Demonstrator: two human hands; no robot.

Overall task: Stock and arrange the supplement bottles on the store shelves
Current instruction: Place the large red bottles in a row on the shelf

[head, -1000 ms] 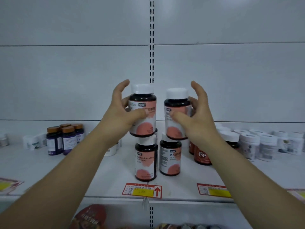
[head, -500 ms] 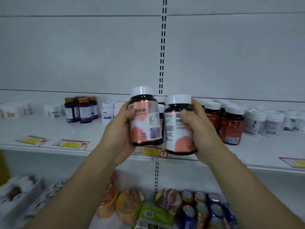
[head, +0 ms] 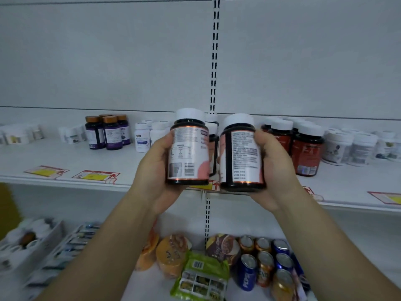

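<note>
My left hand (head: 155, 170) grips a dark bottle with a white cap and pink-and-white label (head: 188, 148), its back label and barcode turned toward me. Beside it my right hand (head: 273, 168) grips a matching bottle (head: 240, 153), also showing its printed back. Both bottles are upright in the air in front of the white shelf's (head: 65, 157) front edge, almost touching each other. More of the same bottles (head: 213, 135) stand on the shelf behind them, mostly hidden.
On the shelf stand purple bottles with gold caps (head: 107, 132), small white bottles (head: 143, 136), red-labelled dark bottles (head: 306, 148) and white jars (head: 355, 146). Price tags (head: 95, 176) line the front edge. The lower shelf holds snack packs (head: 201, 276), drink cans (head: 264, 263) and boxes (head: 28, 242).
Both hands have drawn the two bottles down and back from above the shelf, and turned them so the back labels face me. The view has dropped, showing the lower shelf.
</note>
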